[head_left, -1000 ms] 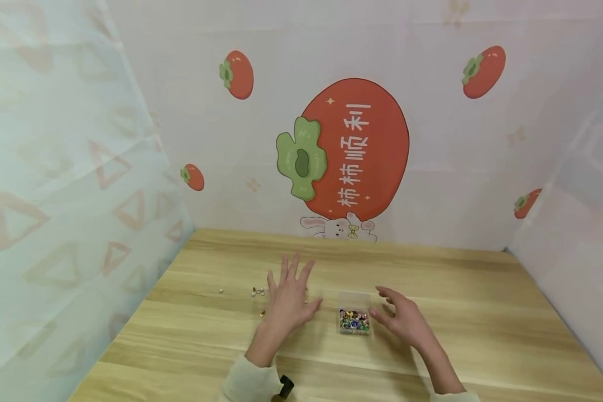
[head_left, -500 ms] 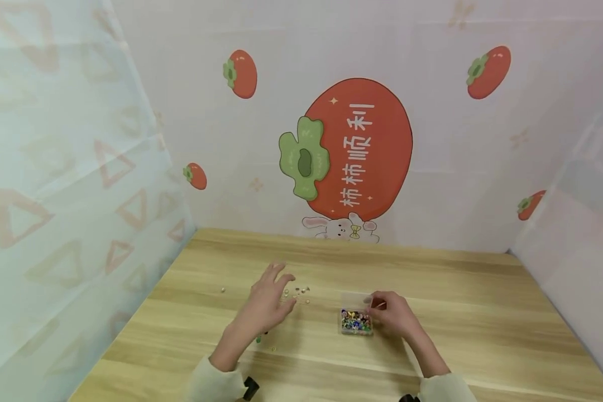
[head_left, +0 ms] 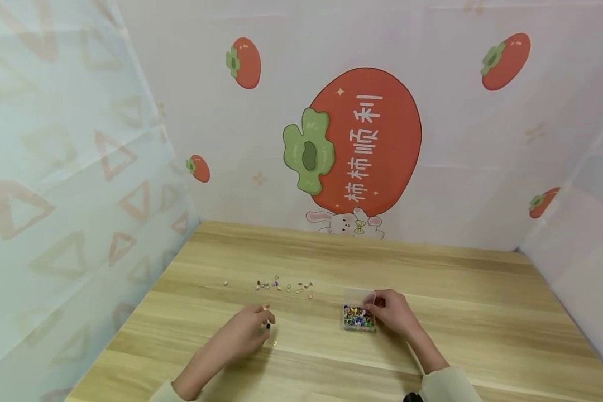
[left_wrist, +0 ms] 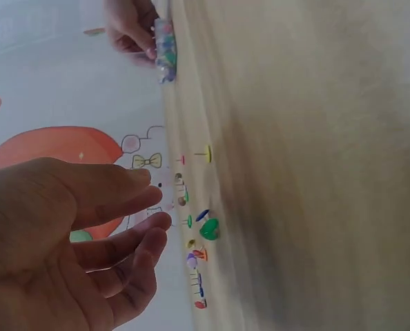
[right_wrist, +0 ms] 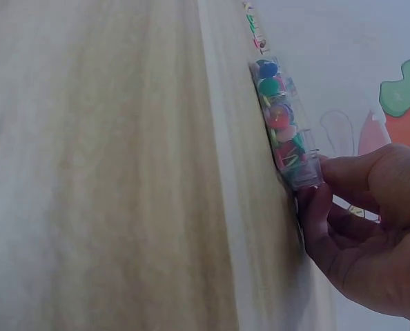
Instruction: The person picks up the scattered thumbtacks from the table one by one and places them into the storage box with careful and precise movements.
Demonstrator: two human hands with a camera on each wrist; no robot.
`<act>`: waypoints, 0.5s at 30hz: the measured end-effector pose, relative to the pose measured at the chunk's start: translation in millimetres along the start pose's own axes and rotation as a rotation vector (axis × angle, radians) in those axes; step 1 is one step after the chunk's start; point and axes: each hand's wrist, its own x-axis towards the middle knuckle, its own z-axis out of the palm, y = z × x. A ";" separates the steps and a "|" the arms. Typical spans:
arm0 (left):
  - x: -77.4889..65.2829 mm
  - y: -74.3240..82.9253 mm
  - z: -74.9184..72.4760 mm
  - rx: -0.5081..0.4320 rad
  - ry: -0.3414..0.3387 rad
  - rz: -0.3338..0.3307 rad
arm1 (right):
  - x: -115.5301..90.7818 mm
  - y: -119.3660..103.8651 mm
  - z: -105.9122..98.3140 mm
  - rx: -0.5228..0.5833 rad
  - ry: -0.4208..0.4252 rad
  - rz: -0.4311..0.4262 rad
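Thumbtacks (head_left: 276, 284): scattered loose on the wooden table (head_left: 457, 335), left of the box, and heaped inside it; one pale tack (head_left: 225, 283) is set apart at far left.
Left hand (head_left: 241, 334): held above the table, fingers relaxed and partly bent; nothing is seen gripped.
Gold tack (head_left: 274, 343): left just beside that hand's fingertips.
Clear box (head_left: 359, 329): rested on the table, filled with coloured tacks, its lid (head_left: 354, 295) tipped back.
Wall print: a large red persimmon (head_left: 394, 145) is shown behind, beyond the table.
Right hand (head_left: 394, 311): the box's right edge is pinched between thumb and fingers, near the lid.
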 end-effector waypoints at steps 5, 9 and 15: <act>-5.4 0.5 7.9 -0.033 -0.039 0.004 | -0.3 -1.9 -4.1 0.009 0.009 0.011; -5.3 1.4 14.2 -0.016 -0.050 0.049 | 0.4 -3.5 -5.6 -0.003 0.014 0.016; -3.9 2.0 23.5 0.084 -0.077 0.080 | 0.8 -2.9 -1.9 -0.011 0.002 0.014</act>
